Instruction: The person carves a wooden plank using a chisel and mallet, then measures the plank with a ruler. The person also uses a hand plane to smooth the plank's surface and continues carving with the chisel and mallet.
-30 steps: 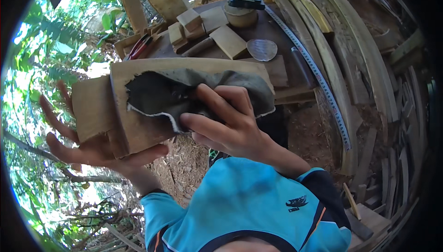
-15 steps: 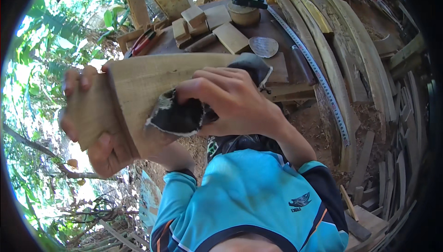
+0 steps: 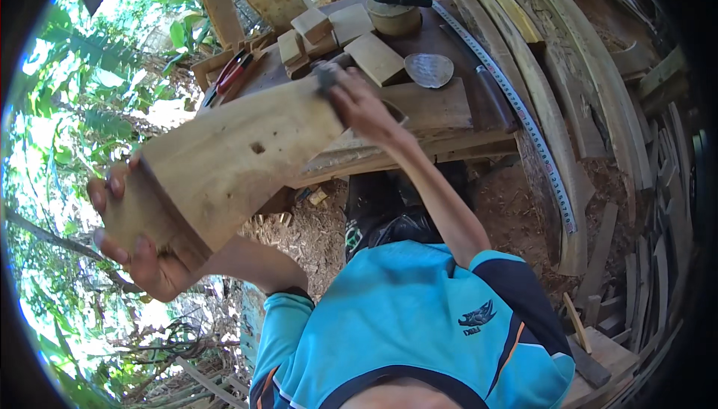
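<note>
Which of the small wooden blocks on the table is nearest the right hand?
The flat rectangular block beside the pale oval disc; the other blocks lie farther from the right hand.

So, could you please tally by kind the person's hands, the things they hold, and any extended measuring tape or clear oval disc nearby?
Hands: 2, the left hand and right hand
Wooden workpiece, held: 1
Dark cloth, held, blurred: 1
Extended measuring tape: 1
Clear oval disc: 1
Total: 6
</note>
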`<state>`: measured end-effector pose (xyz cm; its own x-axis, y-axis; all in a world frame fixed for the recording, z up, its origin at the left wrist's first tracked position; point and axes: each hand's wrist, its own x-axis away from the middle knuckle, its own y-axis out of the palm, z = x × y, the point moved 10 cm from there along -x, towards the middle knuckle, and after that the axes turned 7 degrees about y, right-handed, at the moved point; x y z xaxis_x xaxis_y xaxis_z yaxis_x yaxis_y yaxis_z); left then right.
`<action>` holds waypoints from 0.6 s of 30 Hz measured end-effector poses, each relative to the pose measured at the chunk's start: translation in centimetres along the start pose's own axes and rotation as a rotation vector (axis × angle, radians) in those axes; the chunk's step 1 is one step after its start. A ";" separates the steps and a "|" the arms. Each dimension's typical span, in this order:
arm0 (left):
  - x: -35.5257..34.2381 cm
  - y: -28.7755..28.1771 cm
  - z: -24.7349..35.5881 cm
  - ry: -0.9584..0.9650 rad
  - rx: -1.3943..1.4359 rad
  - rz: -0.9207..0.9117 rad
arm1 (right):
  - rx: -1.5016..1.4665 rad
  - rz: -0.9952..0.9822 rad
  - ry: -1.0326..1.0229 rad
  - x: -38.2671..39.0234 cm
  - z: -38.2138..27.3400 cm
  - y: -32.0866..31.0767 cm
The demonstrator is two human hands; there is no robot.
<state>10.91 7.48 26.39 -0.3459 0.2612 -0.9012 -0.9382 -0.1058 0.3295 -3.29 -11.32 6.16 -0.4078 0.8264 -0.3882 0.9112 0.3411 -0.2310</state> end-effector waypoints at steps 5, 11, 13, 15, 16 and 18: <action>1.7 -1.8 0.9 0.072 -0.011 0.146 | -0.295 -0.021 -0.626 4.4 -20.3 1.9; 1.6 -0.8 2.4 0.105 -0.050 -0.007 | 0.022 0.048 -0.065 -3.8 -2.7 -0.6; 1.7 -1.0 2.2 0.126 -0.047 0.115 | 0.068 0.144 0.100 -1.8 2.9 -1.2; 3.1 -2.9 3.3 0.170 -0.085 0.167 | 0.365 -0.198 -0.251 3.0 -5.5 3.9; 3.4 -3.0 3.8 0.170 -0.118 0.173 | 0.072 -0.285 -0.167 4.4 -9.0 4.4; 3.5 -2.3 3.6 0.157 -0.160 0.156 | 0.015 -0.253 -0.526 6.0 -18.1 3.5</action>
<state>11.80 12.06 23.49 -0.4689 0.0789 -0.8797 -0.8558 -0.2870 0.4304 -1.45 2.93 19.16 -0.5903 0.3857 -0.7091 0.7824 0.4894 -0.3851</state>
